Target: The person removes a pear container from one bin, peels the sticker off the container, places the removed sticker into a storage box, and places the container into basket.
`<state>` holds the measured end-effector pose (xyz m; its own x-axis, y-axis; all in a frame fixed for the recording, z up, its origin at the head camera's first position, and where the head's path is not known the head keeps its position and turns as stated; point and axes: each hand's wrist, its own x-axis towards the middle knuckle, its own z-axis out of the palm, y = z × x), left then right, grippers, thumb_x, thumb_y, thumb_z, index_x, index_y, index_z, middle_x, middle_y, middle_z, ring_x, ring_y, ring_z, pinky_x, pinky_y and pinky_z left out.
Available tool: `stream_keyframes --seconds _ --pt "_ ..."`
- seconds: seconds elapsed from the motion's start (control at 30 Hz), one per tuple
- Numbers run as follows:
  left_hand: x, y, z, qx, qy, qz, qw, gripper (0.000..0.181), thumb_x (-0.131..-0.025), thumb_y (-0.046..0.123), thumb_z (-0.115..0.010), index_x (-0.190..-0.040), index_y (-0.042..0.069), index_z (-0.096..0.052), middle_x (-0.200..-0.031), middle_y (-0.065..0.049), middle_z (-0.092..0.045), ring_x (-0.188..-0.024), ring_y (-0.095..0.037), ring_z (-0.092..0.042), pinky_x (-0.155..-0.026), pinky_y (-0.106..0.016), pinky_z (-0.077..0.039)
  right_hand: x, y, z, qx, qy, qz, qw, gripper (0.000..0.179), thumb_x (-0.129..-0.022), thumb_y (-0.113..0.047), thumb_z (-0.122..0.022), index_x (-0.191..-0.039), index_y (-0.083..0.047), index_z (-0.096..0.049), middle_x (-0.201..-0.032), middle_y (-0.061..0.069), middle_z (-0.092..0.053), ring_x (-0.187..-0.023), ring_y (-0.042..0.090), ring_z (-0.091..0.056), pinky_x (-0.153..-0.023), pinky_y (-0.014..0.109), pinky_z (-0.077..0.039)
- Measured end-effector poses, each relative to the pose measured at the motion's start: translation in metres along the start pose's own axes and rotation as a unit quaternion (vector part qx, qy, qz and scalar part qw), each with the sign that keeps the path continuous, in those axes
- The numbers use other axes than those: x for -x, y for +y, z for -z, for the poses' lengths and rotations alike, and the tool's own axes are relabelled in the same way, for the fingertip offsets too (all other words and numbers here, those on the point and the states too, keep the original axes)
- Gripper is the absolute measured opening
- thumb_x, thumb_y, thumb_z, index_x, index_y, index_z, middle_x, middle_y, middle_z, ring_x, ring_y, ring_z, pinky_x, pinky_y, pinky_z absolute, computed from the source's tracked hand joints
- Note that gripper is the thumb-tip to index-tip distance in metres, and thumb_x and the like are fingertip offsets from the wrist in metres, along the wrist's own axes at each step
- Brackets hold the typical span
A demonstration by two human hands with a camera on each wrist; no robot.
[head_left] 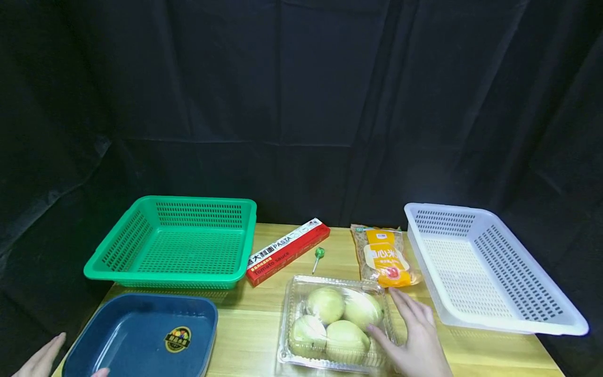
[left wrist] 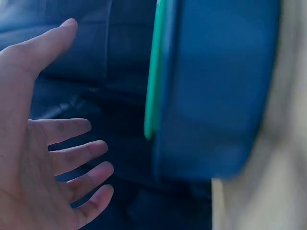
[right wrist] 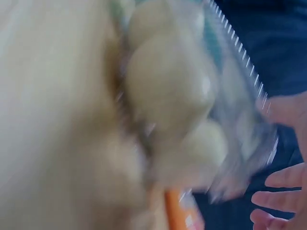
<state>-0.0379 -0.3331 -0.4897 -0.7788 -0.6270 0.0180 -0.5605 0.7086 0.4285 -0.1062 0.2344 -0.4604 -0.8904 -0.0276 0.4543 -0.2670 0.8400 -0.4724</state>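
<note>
Counter (head_left: 245, 335) of pale, grained wood; left side bears a green basket (head_left: 198, 243) at the back, blue tub (head_left: 132, 330) just in front. Mid-counter: red pasta box (head_left: 288, 251) lying aslant beside the green basket, green-headed lollipop (head_left: 320, 253) near it, clear box (head_left: 285, 327) nearer the front. Right side: orange-labelled bag (head_left: 383, 256) at the back, white basket (head_left: 466, 272) just beside it.

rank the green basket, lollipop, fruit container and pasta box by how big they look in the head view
1. Green basket
2. Fruit container
3. Pasta box
4. Lollipop
</note>
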Motion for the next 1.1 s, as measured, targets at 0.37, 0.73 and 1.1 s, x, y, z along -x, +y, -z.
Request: stream_keyframes --seconds 0.37,0.73,1.1 --pt "0.038 0.085 0.015 0.090 0.054 -0.242 0.9646 0.105 -0.079 0.063 -0.087 -0.160 0.009 -0.046 -0.146 -0.031 -0.054 -0.128 -0.053 -0.047 -0.098 -0.075 -0.038 0.019 0.039 -0.010 -0.078 -0.099 -0.045 0.9910 0.080 -0.099 -0.030 -0.073 -0.161 0.004 -0.036 -0.161 0.035 -0.040 -0.129 0.056 -0.054 -0.090 0.073 -0.054" --pt "0.079 0.177 -0.016 0.184 0.000 -0.415 0.8908 0.080 -0.080 0.038 -0.093 -0.149 0.016 -0.061 -0.147 -0.005 -0.060 -0.127 -0.025 -0.052 -0.094 -0.057 -0.055 0.026 0.045 -0.029 -0.153 -0.091 0.031 0.9835 0.062 -0.107 -0.010 -0.054 -0.158 0.015 -0.030 -0.160 0.040 -0.033 -0.138 0.064 -0.040 -0.096 0.081 -0.040" --pt "0.102 0.220 -0.076 0.275 -0.152 -0.358 0.8792 0.084 -0.096 0.045 -0.076 -0.165 0.013 -0.039 -0.165 -0.011 -0.045 -0.144 -0.041 -0.047 -0.112 -0.068 -0.042 0.032 0.050 -0.037 -0.160 -0.055 0.055 0.9840 0.063 -0.106 -0.012 -0.055 -0.161 0.009 -0.031 -0.159 0.035 -0.037 -0.134 0.063 -0.040 -0.091 0.082 -0.044"
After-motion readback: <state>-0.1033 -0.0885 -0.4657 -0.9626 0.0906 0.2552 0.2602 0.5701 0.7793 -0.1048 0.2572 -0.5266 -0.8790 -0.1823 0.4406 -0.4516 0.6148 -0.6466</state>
